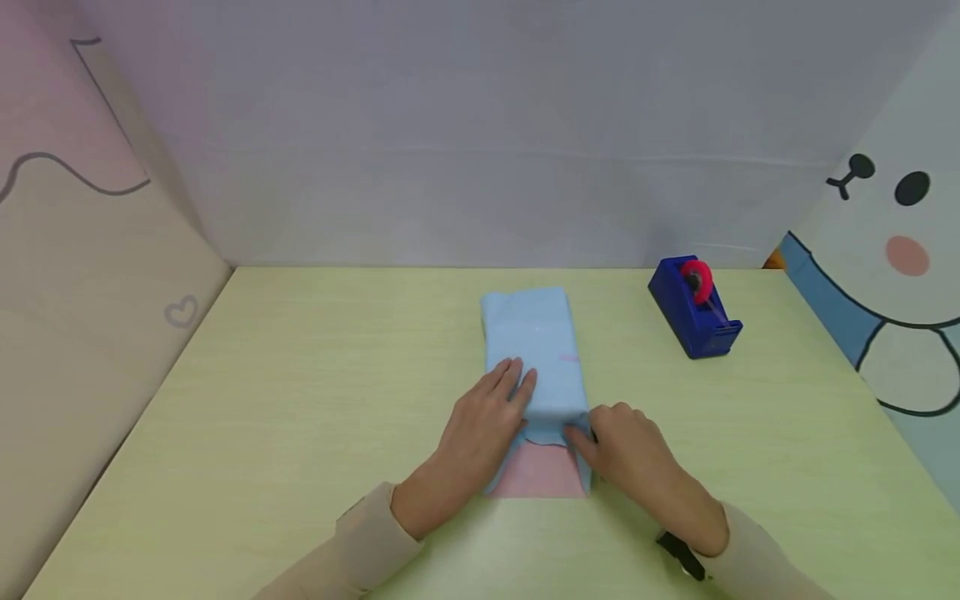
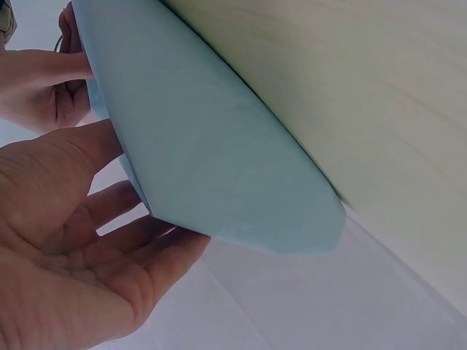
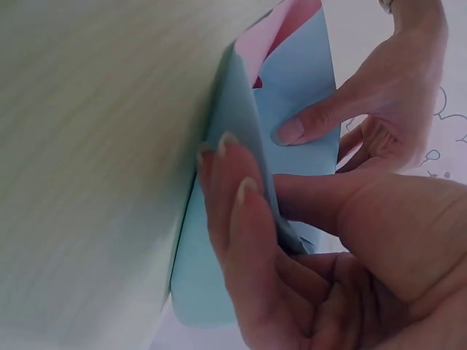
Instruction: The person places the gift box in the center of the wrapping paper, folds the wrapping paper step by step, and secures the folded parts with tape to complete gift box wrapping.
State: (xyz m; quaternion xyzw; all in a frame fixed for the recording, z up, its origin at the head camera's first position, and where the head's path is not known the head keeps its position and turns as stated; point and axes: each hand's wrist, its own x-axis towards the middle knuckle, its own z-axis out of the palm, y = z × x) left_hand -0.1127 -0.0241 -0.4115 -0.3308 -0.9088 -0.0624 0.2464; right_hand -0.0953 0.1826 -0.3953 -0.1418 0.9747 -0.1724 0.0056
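Observation:
A box-shaped package wrapped in light blue paper lies on the table, its near end turned toward me. At that end a flap shows the paper's pink inner side, and its blue sides are folded inward. My left hand rests on the package's top with fairly straight fingers, while its thumb presses the blue end. At the near right corner my right hand pinches a side fold of the wrapping paper between thumb and fingers. The contents are hidden by the paper.
A blue tape dispenser with a red-cored roll stands at the back right of the pale wooden table. A plain pale wall rises behind, and printed cloth panels flank the sides.

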